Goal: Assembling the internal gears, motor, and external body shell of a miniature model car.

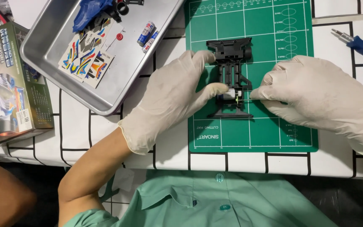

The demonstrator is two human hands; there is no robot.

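Two gloved hands at work over a black plastic toy-car chassis (230,77), lying flat on a green cutting mat (274,130) on the white, black-gridded worktop (106,138). Left hand (171,98) steadying the chassis from its left side, index finger on the upper frame, thumb pressed near a small white-and-silver part (230,94) seated low in the frame. Right hand (316,94) closed in a pinch on a thin metal rod (244,101), running crosswise into the chassis just beside that part; whether fully seated, impossible to tell. Judged by the look of things, early to middle in the build: bare frame only, no wheels, no body shell fitted. Plenty left unused in the metal tray (55,54) up and to the left: colourful sticker sheets (85,54), two small batteries (147,34), a tiny red piece (119,36), a blue moulded part (91,12) and some black parts at the tray's far end. Kit box (5,84) with a picture of a racing car at the worktop's left edge, a blue-handled screwdriver (360,44) well apart at the upper right, untouched.
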